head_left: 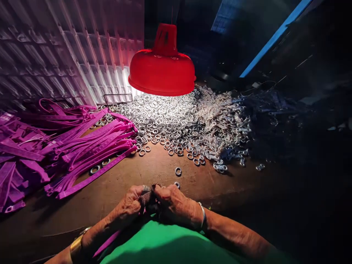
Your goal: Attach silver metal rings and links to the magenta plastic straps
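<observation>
Two bare hands meet at six o'clock, just above a bright green cloth (165, 245) spread at the bottom edge. The left hand (129, 205) and the right hand (176, 205) are curled fingertip to fingertip around something small and dark between them; a flat purple plastic strap (108, 242) runs out from under the left wrist toward seven o'clock, so the strap seems to be what they grip, though the exact hold is hidden by the fingers. A gold bangle (76, 245) sits on the left wrist and a thin silver bangle (202, 216) on the right.

Just beyond the knuckles, toward twelve o'clock, two loose silver metal rings (178, 171) lie apart on the worn brown wooden tabletop (115, 183). At nine o'clock a large heap of matching purple plastic straps (82, 150) fans out, a few rings scattered among them.

Farther off, at twelve o'clock, a broad mound of silver rings (165, 117) spreads under a red dome-shaped hanging lamp (162, 69), with a pile of silvery metal clips (225, 124) at one o'clock. Ribbed translucent sheeting (68, 47) stands behind at ten o'clock.

Judging by the piles, much remains: the ring mound is large, and whether the heaped straps are finished or waiting cannot be told.
</observation>
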